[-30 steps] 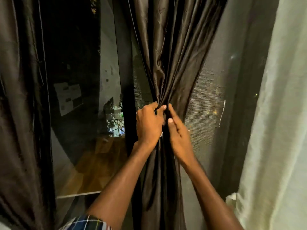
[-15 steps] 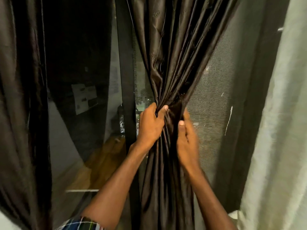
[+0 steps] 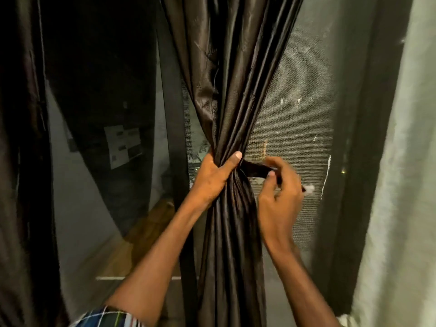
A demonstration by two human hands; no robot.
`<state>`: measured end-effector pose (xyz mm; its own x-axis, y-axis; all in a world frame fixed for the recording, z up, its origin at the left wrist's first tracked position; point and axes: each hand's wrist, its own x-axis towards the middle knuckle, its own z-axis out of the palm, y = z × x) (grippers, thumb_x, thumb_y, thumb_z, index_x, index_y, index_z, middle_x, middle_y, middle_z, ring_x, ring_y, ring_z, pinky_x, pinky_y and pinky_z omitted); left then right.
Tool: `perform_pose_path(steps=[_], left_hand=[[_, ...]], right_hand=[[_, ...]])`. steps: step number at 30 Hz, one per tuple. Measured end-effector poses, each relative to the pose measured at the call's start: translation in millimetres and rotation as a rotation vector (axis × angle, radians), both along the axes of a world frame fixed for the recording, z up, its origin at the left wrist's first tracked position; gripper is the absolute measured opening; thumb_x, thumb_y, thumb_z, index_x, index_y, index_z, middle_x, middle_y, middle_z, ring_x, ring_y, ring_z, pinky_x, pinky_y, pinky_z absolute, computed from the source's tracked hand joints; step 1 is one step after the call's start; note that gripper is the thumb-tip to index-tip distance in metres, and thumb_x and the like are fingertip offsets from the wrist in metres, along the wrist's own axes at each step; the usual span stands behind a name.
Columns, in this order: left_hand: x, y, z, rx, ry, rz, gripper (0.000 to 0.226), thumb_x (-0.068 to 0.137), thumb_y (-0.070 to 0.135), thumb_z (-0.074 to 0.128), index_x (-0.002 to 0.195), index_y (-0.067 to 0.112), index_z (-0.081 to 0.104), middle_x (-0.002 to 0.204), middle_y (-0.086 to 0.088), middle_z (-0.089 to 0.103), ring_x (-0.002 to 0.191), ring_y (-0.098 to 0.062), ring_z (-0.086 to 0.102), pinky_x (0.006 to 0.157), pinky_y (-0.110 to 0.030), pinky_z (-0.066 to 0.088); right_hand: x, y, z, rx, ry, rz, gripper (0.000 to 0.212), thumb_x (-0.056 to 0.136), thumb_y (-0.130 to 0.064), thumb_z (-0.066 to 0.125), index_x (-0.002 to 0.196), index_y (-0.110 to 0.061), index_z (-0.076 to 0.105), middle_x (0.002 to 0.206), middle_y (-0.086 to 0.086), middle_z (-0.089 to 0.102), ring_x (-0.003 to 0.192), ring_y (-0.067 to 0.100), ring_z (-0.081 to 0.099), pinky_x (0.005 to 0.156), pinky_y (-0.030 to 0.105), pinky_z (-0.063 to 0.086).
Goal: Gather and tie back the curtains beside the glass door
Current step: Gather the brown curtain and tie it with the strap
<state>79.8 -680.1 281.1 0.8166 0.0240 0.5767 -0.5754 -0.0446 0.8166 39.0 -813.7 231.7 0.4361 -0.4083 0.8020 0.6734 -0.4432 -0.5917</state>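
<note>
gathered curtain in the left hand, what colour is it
Dark glossy brown curtain, best in the head view.

Open room is lying either side of the gathered dark brown satin curtain [image 3: 232, 97]: leftward the black door frame post [image 3: 173, 119] is standing close, rightward the grey mesh screen [image 3: 297, 109] is backing the gap, and the pale green curtain [image 3: 401, 185] is bounding the far right.

Left hand [image 3: 215, 175] clenched, thumb up, right hand [image 3: 279, 197] pinching, both forearms raised
</note>
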Motion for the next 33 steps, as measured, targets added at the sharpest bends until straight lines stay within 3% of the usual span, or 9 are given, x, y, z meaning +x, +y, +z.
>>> perform_pose_path(steps=[3,8,10,12,17,21,24,27,33], left_hand=[[2,5,1,0.029,0.009,-0.026,0.034,0.097,0.026,0.074,0.129,0.026,0.063,0.114,0.017,0.075,0.109,0.006,0.071,0.096,-0.016,0.054],[-1,15,5,0.156,0.000,0.091,0.036,0.095,0.035,0.076,0.126,0.023,0.061,0.105,0.022,0.068,0.102,0.012,0.069,0.084,-0.005,0.051],[0,21,7,0.339,-0.006,0.319,0.051,0.085,0.063,0.076,0.112,0.021,0.066,0.101,0.013,0.072,0.103,-0.010,0.073,0.086,-0.025,0.060],[-4,25,11,0.565,-0.004,0.540,0.071,0.077,0.083,0.066,0.102,0.016,0.067,0.099,0.001,0.073,0.094,-0.022,0.071,0.081,-0.043,0.060],[-18,18,21,0.814,-0.133,0.845,0.066,0.086,0.078,0.061,0.096,0.013,0.066,0.100,-0.009,0.071,0.098,-0.034,0.069,0.071,-0.043,0.050],[-19,16,15,0.555,0.045,0.756,0.048,0.087,0.055,0.076,0.105,0.011,0.067,0.110,-0.015,0.073,0.107,-0.041,0.068,0.084,-0.047,0.057],[-15,28,3,0.179,0.020,0.491,0.031,0.079,0.040,0.084,0.096,0.020,0.068,0.093,-0.003,0.077,0.092,-0.025,0.076,0.083,-0.047,0.062],[-20,36,-14,-0.117,0.018,0.231,0.031,0.088,0.011,0.082,0.115,0.022,0.071,0.111,0.000,0.077,0.107,-0.015,0.075,0.095,-0.036,0.062],[-26,34,-44,-0.279,-0.071,0.203,0.006,0.099,0.006,0.068,0.102,0.011,0.069,0.093,-0.010,0.075,0.086,-0.013,0.071,0.079,-0.033,0.060]], right_hand=[[16,-18,24,-0.160,0.142,0.134,0.042,0.104,-0.031,0.062,0.145,-0.028,0.059,0.147,-0.009,0.061,0.138,0.010,0.054,0.115,0.039,0.044],[30,-30,37,-0.156,0.365,0.325,0.002,0.091,-0.022,0.081,0.094,-0.023,0.082,0.088,-0.005,0.082,0.088,0.015,0.079,0.088,0.053,0.064],[29,-32,34,-0.118,0.373,0.229,0.007,0.087,-0.027,0.086,0.083,-0.024,0.081,0.078,-0.008,0.080,0.079,0.014,0.079,0.081,0.051,0.065],[23,-30,34,-0.042,0.357,0.237,0.008,0.084,-0.027,0.088,0.083,-0.024,0.081,0.078,-0.008,0.080,0.078,0.013,0.078,0.082,0.050,0.065],[-5,9,33,-0.120,0.214,0.239,0.031,0.086,-0.011,0.084,0.107,-0.032,0.074,0.093,-0.013,0.078,0.085,0.005,0.074,0.086,0.043,0.063],[-11,39,26,-0.246,0.160,0.173,0.039,0.086,-0.002,0.076,0.112,-0.031,0.073,0.106,-0.017,0.078,0.100,0.004,0.075,0.095,0.039,0.060],[-9,46,27,-0.253,0.180,0.147,0.037,0.086,-0.002,0.074,0.112,-0.029,0.071,0.102,-0.012,0.080,0.099,0.007,0.076,0.093,0.039,0.060],[-5,47,25,-0.282,0.220,0.125,0.028,0.088,-0.009,0.075,0.108,-0.028,0.070,0.094,-0.010,0.080,0.094,0.011,0.077,0.088,0.042,0.061],[-10,50,29,-0.259,0.216,0.207,0.003,0.097,-0.025,0.071,0.098,-0.027,0.070,0.088,-0.014,0.076,0.087,0.003,0.073,0.086,0.042,0.060]])
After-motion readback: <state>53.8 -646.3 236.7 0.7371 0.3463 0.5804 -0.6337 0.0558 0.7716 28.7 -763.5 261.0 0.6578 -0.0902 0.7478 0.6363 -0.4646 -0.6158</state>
